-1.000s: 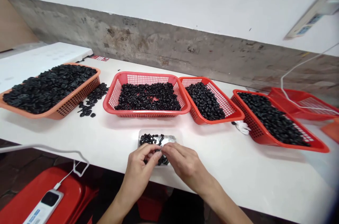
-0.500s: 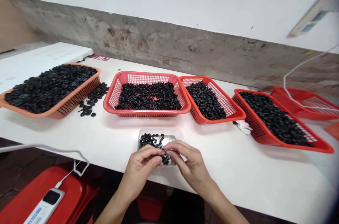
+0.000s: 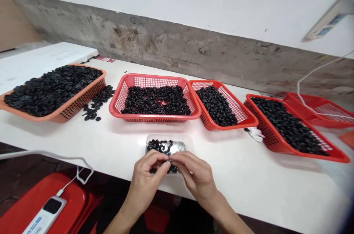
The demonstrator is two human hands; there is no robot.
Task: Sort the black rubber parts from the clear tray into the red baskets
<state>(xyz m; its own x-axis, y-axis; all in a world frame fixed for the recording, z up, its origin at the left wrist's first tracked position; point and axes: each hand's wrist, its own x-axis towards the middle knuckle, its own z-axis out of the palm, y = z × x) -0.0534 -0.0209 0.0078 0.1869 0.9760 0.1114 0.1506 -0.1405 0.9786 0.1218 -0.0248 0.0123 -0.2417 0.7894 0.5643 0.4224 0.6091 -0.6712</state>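
My left hand [image 3: 146,178] and my right hand [image 3: 195,175] meet fingertip to fingertip at the near edge of the white table [image 3: 249,175], both pinched on a tiny black part that I can hardly make out. Right beneath the fingers lies a small clear tray [image 3: 177,145] with several black rings in it, partly hidden by my hands. Behind it stands a red basket [image 3: 118,101] of black rings.
An orange basket [image 3: 83,97] heaped with black washers stands at the left, with loose washers [image 3: 95,106] beside it. Two more red baskets [image 3: 243,119] [image 3: 337,156] of black parts sit at the right. Below left are a red stool [image 3: 72,197] and a white charger [image 3: 44,217].
My hands stay pinched together over the small tray, shifting only slightly. The view has drifted a little.
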